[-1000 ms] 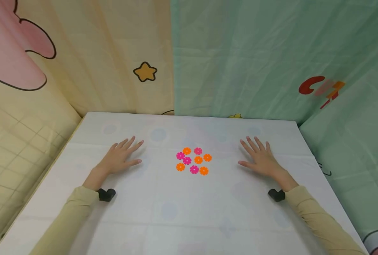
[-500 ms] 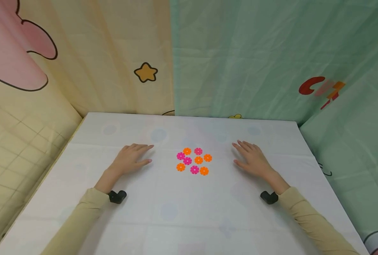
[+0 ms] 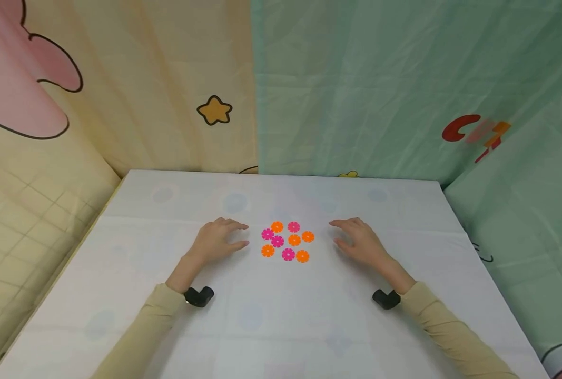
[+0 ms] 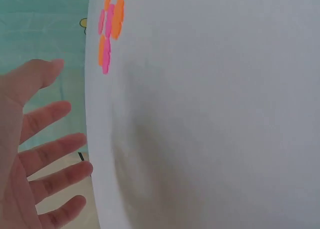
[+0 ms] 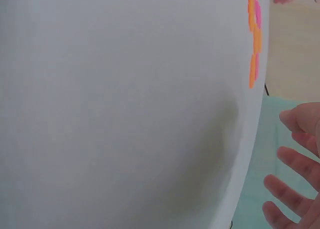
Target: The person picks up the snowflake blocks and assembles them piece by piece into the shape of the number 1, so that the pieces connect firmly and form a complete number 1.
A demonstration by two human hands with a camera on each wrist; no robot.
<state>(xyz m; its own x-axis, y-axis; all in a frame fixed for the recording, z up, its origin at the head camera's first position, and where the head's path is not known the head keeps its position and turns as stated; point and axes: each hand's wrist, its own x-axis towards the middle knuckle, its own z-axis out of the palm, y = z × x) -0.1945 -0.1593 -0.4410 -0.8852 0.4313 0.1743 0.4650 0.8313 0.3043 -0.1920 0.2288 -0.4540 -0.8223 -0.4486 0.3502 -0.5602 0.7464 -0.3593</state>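
Note:
Several small flat round discs with notched rims, some orange [image 3: 302, 256] and some pink [image 3: 287, 255], lie in a loose group on the white table [image 3: 262, 337]. Left of the group my left hand [image 3: 216, 240] hovers with thumb and fingers spread apart, holding nothing. My right hand [image 3: 360, 242] is at the other side, its fingers loosely bent and parted from the thumb, also holding nothing. Neither hand touches a disc. Both wrist views show the group edge-on, with an orange disc [image 4: 118, 19] in the left one and another orange disc [image 5: 257, 39] in the right.
A yellow curtain [image 3: 167, 79] with a star print and a green curtain [image 3: 380, 79] hang behind the table's far edge. More cloth drapes down both sides. A black wrist mount [image 3: 199, 297] sits at the left wrist, and a matching mount [image 3: 386, 299] at the right.
Both hands have moved inward toward the discs, the left rightward and the right leftward. Their spread fingers have become more bent. The discs stay in place.

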